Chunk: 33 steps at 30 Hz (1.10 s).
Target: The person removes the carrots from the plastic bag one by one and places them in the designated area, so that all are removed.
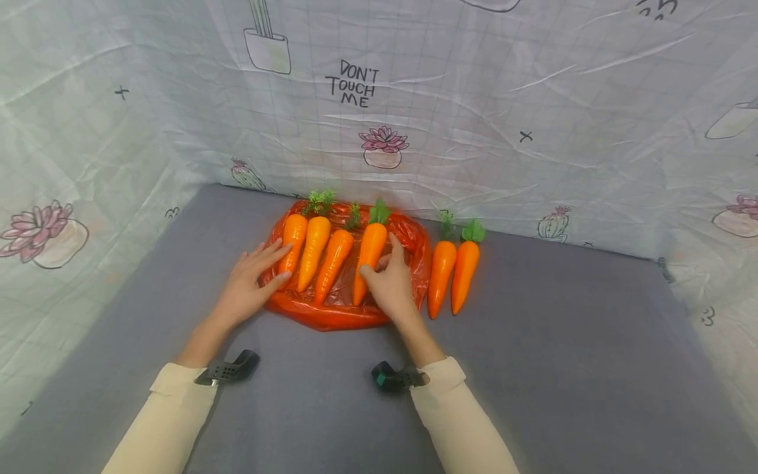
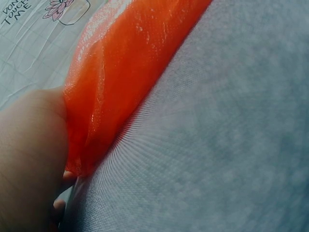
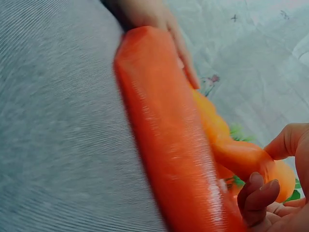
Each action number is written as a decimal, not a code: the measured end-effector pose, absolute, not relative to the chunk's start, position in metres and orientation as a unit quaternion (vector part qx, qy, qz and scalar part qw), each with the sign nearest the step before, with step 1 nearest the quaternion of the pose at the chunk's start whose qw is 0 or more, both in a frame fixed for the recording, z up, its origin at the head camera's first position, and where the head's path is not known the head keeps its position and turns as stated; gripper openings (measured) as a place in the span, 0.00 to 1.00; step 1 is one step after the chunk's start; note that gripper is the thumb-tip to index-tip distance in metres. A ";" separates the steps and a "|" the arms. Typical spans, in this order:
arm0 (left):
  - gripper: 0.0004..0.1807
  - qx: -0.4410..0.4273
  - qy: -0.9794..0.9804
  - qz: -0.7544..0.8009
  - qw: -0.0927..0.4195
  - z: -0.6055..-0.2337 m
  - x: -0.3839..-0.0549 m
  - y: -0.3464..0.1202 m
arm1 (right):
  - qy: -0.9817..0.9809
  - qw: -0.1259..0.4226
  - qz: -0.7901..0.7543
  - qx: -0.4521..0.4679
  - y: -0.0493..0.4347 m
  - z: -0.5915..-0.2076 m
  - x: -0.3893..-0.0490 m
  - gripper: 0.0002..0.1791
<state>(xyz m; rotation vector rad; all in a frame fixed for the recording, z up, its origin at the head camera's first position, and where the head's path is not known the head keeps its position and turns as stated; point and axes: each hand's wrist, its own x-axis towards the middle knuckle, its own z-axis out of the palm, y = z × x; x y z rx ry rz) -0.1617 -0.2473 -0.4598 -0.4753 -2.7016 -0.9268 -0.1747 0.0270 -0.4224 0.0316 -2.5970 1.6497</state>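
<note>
Upon the red plastic bag (image 1: 331, 320), the right hand (image 1: 392, 278) pinches one carrot (image 1: 372, 245); the left hand (image 1: 247, 278), fingers spread, touches the leftmost carrot (image 1: 295, 232).

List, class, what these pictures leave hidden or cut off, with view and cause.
Head: floor of the red bag, partly covered by carrots.
Left wrist: most fingers of the left hand, hidden by the hand and bag.
Right wrist: part of the right hand, beyond the right edge.
</note>
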 end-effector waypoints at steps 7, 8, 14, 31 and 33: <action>0.30 -0.168 -0.923 -0.322 0.129 -0.458 -0.161 -0.247 | -0.839 0.037 0.543 0.018 0.038 -0.403 -0.173 0.46; 0.30 -0.168 -0.923 -0.321 0.128 -0.458 -0.161 -0.247 | -0.838 0.038 0.544 0.016 0.040 -0.401 -0.173 0.46; 0.30 -0.168 -0.924 -0.318 0.126 -0.458 -0.162 -0.247 | -0.839 0.040 0.543 0.009 0.054 -0.391 -0.172 0.46; 0.30 -0.165 -0.924 -0.320 0.130 -0.455 -0.162 -0.244 | -0.839 0.021 0.543 -0.004 0.113 -0.381 -0.177 0.46; 0.30 -0.164 -0.924 -0.319 0.128 -0.455 -0.162 -0.243 | -0.845 0.019 0.534 -0.011 0.120 -0.380 -0.177 0.46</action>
